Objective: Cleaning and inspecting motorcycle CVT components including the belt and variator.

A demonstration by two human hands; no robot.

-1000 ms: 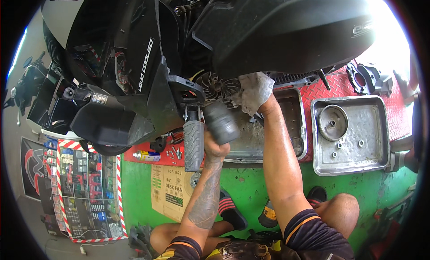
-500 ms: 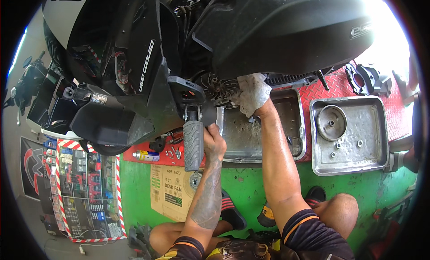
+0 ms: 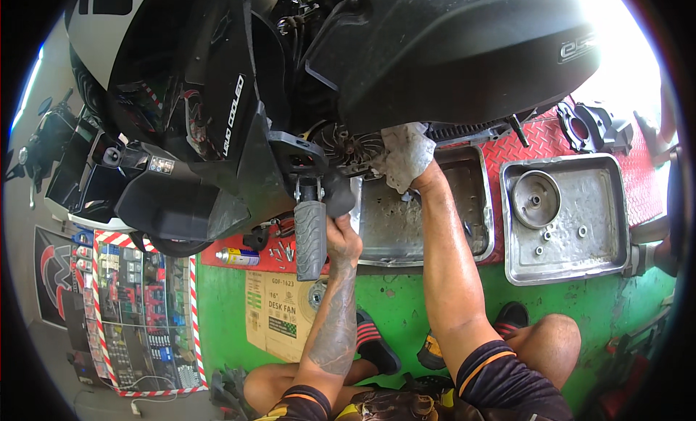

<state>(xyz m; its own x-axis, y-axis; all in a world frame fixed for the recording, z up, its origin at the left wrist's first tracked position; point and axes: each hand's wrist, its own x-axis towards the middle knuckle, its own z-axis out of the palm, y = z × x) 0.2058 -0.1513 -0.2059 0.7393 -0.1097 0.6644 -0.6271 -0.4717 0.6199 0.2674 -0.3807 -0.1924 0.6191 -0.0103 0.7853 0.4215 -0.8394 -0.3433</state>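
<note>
My left hand [image 3: 343,241] grips a dark cylindrical object [image 3: 339,196], possibly a tool, beside the scooter's folding footrest [image 3: 310,243]; the footrest and the body panels partly hide it. My right hand [image 3: 428,176] is wrapped in or closed on a whitish, stained rag [image 3: 406,153], held against the right side of a finned fan wheel [image 3: 339,147] under the black scooter body [image 3: 464,51]. Just below both sits a metal tray [image 3: 384,250] with dark residue in it.
A second tray [image 3: 565,269] holds a round metal part [image 3: 535,200] and small rings. A black cover [image 3: 594,127] lies on the red platform. A spray can [image 3: 243,256], small parts, cardboard [image 3: 268,312] and a striped-edged parts case [image 3: 145,312] are at the left.
My left hand and the dark object moved up and left from below the fan to beside the footrest, becoming partly hidden. The right hand and rag shifted only slightly.
</note>
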